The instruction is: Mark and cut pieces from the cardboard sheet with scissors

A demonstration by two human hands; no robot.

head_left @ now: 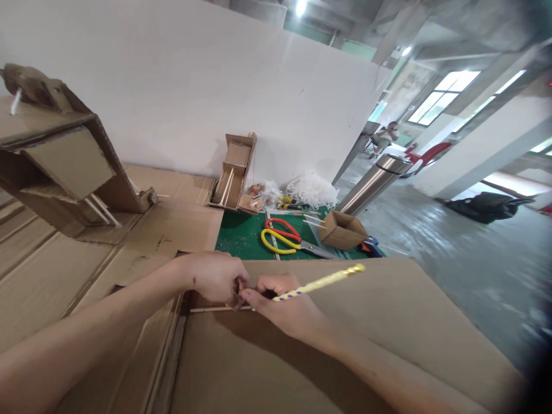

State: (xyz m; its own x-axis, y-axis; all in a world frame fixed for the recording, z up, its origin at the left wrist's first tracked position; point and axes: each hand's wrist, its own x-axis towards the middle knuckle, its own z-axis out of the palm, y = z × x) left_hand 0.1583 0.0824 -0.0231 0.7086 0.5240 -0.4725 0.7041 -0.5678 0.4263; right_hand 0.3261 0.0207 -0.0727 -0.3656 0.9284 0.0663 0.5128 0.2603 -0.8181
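So the biggest thing facing us is a tall white panel [215,75] standing upright behind everything, and right under our arms there's a wide cardboard sheet [366,333] lying flat. Off to the left we've got a chunky cardboard structure [69,161] with a pale flap and white sticks inside. Beyond the sheet's far edge lies a green mat [237,234], partly covered by our stuff. At its back edge sits a tall narrow cardboard model [235,178], and over on the right a steel flask [371,185] leans to one side. Our left hand [215,277] is low over the sheet, fingers curled in; we honestly can't tell if that grip is pinching anything. Our right hand [282,302] is just beside it, thumb and fingers pinching a yellow spotted pencil, eraser end sticking up to the right. Red-and-yellow scissors [287,237] lie on the mat, just beside a small open cardboard box [342,230]. Then there's that pencil [319,284] itself, low end down by the sheet, and a thin pale strip [215,310] lying just below our left hand.
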